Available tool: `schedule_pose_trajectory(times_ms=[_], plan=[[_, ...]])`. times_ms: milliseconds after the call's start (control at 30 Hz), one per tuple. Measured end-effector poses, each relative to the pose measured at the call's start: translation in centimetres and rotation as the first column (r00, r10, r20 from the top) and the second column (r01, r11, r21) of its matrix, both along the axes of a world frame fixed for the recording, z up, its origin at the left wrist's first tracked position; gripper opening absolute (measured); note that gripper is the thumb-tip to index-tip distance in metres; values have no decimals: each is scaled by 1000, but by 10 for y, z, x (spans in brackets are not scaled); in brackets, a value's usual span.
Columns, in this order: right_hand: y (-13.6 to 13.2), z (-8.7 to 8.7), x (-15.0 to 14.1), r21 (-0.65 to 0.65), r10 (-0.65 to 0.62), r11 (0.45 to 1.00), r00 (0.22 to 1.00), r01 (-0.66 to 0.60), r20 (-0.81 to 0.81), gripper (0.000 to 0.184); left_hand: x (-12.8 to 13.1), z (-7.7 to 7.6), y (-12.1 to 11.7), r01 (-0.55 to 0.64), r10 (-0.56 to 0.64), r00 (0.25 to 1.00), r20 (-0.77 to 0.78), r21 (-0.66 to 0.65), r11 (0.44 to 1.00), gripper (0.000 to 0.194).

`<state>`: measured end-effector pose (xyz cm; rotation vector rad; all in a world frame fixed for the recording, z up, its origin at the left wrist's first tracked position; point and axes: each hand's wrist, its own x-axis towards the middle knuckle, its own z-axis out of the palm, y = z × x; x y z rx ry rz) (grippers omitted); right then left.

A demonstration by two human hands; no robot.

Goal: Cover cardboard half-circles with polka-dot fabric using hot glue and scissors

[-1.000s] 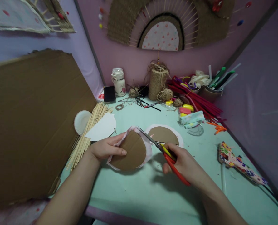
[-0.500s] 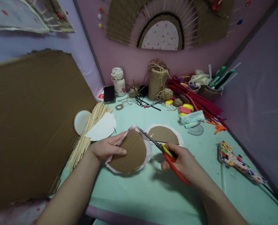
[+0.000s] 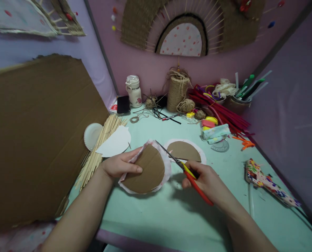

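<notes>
At the centre of the mint-green tabletop (image 3: 145, 218), the person at work has a rounded brown cardboard piece (image 3: 147, 171) backed with a larger pale pink-and-white cloth (image 3: 167, 171), held just above the surface. The left hand (image 3: 121, 163) pinches it at nine o'clock, thumb flat on the cardboard, the other fingers mostly hidden. The right hand (image 3: 210, 181) is closed round the handles of orange-and-yellow metal scissors (image 3: 187, 175), whose tips sit by the cloth's edge at about one o'clock; from where I stand, I can't tell whether any cloth lies between the blades. It looks like work on that loose margin, and I'd say the neat way is short snips, blades kept off the cardboard, cloth pulled smooth, turning the piece rather than twisting the scissor wrist. I'd also mind the second, half-round brown cardboard piece (image 3: 184, 151) on its own pale cloth at two o'clock, since the blades hang very near it. The pale wooden sticks (image 3: 100, 152) at ten o'clock seem safely out of the way.
</notes>
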<state>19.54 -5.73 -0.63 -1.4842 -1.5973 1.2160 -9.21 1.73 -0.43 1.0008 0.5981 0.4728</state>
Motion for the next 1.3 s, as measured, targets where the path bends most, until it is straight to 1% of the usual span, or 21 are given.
schedule_pose_trajectory(times_ms=[100, 200, 300, 367, 433, 500, 567, 633, 700, 767, 833, 900, 967, 1133, 1300], plan=[[0, -2, 2, -14, -47, 999, 999, 47, 12, 14, -1, 0, -1, -15, 15, 1000, -10, -8, 1000, 78], [2, -6, 4, -43, -79, 996, 996, 77, -36, 14, 0, 2, 0, -24, 24, 1000, 9, -38, 999, 76], [4, -11, 3, 5, -112, 993, 987, 114, -114, 18, 9, 3, 1, -107, 110, 993, 51, -62, 992, 74], [6, -15, -1, 21, -115, 992, 978, 121, -175, 27, 19, 3, 1, -194, 202, 974, 102, -82, 978, 71], [6, -17, -7, 6, -106, 994, 957, 112, -270, 38, 30, 2, 0, -256, 272, 950, 151, -117, 959, 66], [6, -19, -13, -2, -96, 995, 922, 102, -374, 50, 38, 0, 0, -279, 305, 936, 175, -160, 947, 56], [5, -19, -19, 11, -69, 997, 890, 83, -450, 61, 43, 0, 0, -276, 312, 930, 193, -192, 942, 46], [5, -19, -22, 34, -40, 997, 862, 66, -506, 66, 45, -1, 0, -278, 323, 922, 215, -212, 937, 38], [7, -19, -24, 28, -56, 996, 838, 85, -542, 58, 47, -1, 0, -276, 327, 916, 232, -228, 934, 35], [10, -19, -24, -4, -130, 988, 813, 155, -567, 44, 49, -3, -3, -261, 318, 920, 228, -247, 933, 36], [13, -20, -23, -47, -201, 976, 782, 215, -590, 35, 52, -5, -6, -224, 284, 935, 214, -267, 937, 40], [15, -22, -22, -70, -228, 969, 755, 236, -614, 33, 58, -8, -11, -171, 233, 950, 209, -277, 945, 46], [16, -23, -21, -73, -232, 968, 749, 239, -621, 33, 64, -12, -16, -132, 191, 959, 209, -267, 955, 51], [17, -24, -21, -40, -228, 965, 752, 259, -618, 31, 74, -16, -23, -146, 187, 966, 177, -223, 964, 55], [17, -25, -20, -58, -231, 967, 767, 247, -599, 28, 76, -16, -25, -164, 197, 970, 139, -216, 962, 58]])
